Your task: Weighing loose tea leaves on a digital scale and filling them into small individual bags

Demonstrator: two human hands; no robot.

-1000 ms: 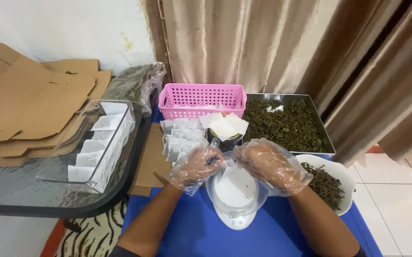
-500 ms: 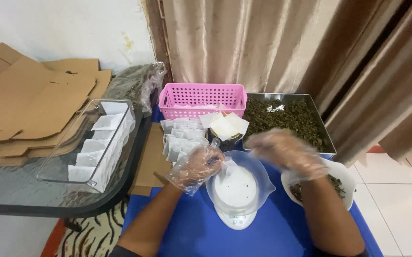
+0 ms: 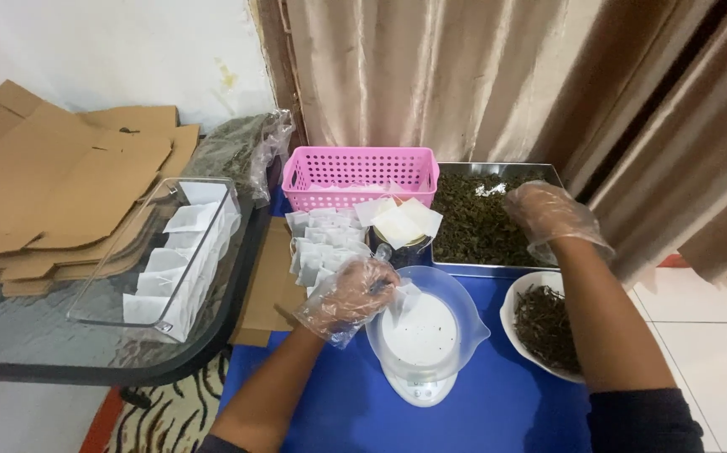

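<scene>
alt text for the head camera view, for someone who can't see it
A person in clear plastic gloves works at a blue table: the left hand holds a small white paper bag over a clear bowl on a white scale, while the right hand reaches over a metal tray of dried leaves. A pink basket sits behind.

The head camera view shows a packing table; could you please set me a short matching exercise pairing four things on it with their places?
Things:
1. pink basket
2. metal tray
3. white bowl
4. clear bowl

Places:
A. on the small scale
B. right of the scale, holding dried leaves
C. under the right hand
D. back of the table, left of the tray

Pairs: 1-D, 2-C, 3-B, 4-A
</scene>
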